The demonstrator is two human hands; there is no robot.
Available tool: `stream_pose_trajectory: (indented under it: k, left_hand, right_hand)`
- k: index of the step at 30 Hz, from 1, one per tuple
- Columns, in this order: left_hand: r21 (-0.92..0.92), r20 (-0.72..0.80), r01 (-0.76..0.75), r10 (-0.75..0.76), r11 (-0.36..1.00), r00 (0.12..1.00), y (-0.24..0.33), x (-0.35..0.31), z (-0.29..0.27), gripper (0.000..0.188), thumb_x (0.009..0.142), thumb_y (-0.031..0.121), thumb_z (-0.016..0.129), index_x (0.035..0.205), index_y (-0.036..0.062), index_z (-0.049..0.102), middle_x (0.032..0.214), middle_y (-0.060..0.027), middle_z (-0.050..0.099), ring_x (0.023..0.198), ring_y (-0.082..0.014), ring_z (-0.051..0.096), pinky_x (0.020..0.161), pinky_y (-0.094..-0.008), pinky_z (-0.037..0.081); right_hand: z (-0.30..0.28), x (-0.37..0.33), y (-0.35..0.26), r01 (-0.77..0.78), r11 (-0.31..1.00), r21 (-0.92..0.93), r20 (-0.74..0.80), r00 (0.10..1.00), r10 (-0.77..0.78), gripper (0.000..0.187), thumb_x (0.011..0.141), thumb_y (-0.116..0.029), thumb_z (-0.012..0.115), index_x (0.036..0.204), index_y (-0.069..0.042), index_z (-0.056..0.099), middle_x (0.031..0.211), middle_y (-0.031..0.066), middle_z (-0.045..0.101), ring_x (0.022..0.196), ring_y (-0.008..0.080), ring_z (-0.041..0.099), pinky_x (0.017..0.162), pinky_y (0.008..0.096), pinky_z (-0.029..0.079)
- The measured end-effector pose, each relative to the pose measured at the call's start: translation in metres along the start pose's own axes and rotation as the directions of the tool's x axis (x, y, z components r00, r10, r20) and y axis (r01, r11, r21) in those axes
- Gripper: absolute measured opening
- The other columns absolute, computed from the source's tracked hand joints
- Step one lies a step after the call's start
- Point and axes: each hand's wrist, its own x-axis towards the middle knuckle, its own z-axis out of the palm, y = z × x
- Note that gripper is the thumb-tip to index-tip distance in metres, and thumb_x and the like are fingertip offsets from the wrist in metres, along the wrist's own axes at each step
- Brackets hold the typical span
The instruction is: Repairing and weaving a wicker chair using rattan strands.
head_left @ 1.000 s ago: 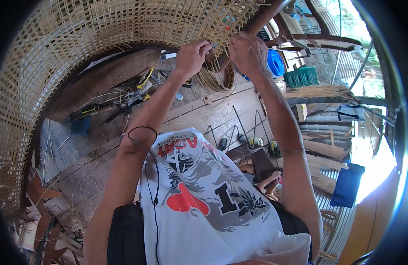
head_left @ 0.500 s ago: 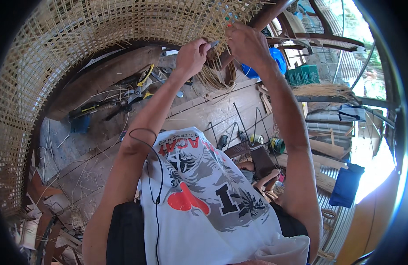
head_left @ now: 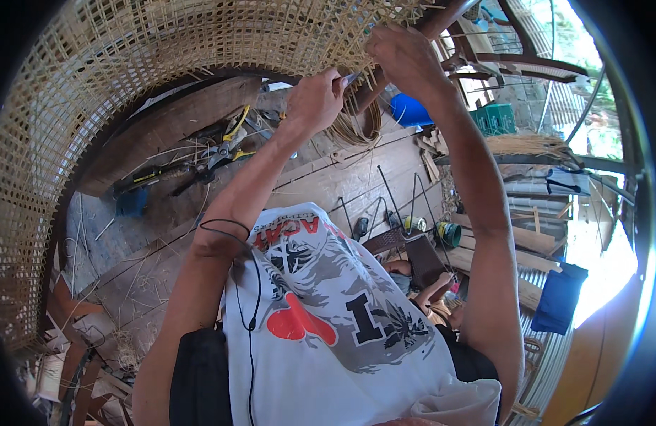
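Observation:
A curved panel of open woven cane (head_left: 200, 42) on a dark wooden frame spans the top left. At its right end, by the brown wooden rail (head_left: 431, 27), both hands are close together. My left hand (head_left: 315, 103) is closed on a small grey pointed blade (head_left: 351, 79), its tip toward the loose strand ends. My right hand (head_left: 406, 58) is closed at the weave's edge, with its fingertips against the strands. What it pinches is hidden by the fingers. A coil of cane strands (head_left: 363, 126) hangs or lies just below the hands.
Pliers and cutters with yellow handles (head_left: 228, 145) lie on the floor at left, near a wooden board (head_left: 168, 131). A blue rounded object (head_left: 411, 110) and a green crate (head_left: 493, 119) stand at right. Another person's arm (head_left: 434, 290) shows beyond my shirt.
My left hand has moved slightly right and down with the blade. My right hand has shifted a little up and right, uncovering more of the blue object's left side.

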Motion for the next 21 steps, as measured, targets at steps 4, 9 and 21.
stream_pose_trajectory:
  k: [4,9,21]
  left_hand:
    - [-0.043,-0.011,0.02,-0.02,0.999,1.0,-0.002,0.0,-0.005,0.029,0.126,0.036,0.082,0.125,0.0066,0.086,0.1,-0.022,0.09,0.093,-0.048,0.089,0.08,-0.0573,0.067]
    - [-0.046,0.023,0.004,-0.003,0.999,1.0,-0.007,0.003,0.007,0.029,0.126,0.035,0.082,0.125,0.006,0.086,0.102,-0.0225,0.09,0.095,-0.049,0.089,0.082,-0.0574,0.067]
    - [-0.185,-0.096,-0.104,0.087,0.977,0.992,0.041,-0.012,0.0,0.036,0.125,0.038,0.086,0.139,0.0049,0.084,0.104,-0.0241,0.091,0.096,-0.0476,0.091,0.081,-0.0524,0.07]
  right_hand:
    - [-0.027,-0.015,-0.007,-0.197,0.976,0.09,0.062,0.979,0.192,0.013,0.11,-0.013,0.084,0.119,-0.009,0.092,0.125,0.0125,0.085,0.119,0.039,0.088,0.102,0.0574,0.071]
    - [-0.018,-0.038,-0.006,-0.359,0.905,0.227,0.037,0.932,0.36,0.01,0.114,-0.019,0.086,0.116,-0.01,0.085,0.122,0.013,0.084,0.111,0.0445,0.088,0.096,0.0613,0.071]
    - [0.011,-0.113,-0.023,-0.611,0.598,0.519,0.075,0.729,0.68,0.026,0.114,-0.025,0.097,0.122,-0.007,0.081,0.11,0.0141,0.085,0.099,0.039,0.088,0.086,0.0526,0.068]
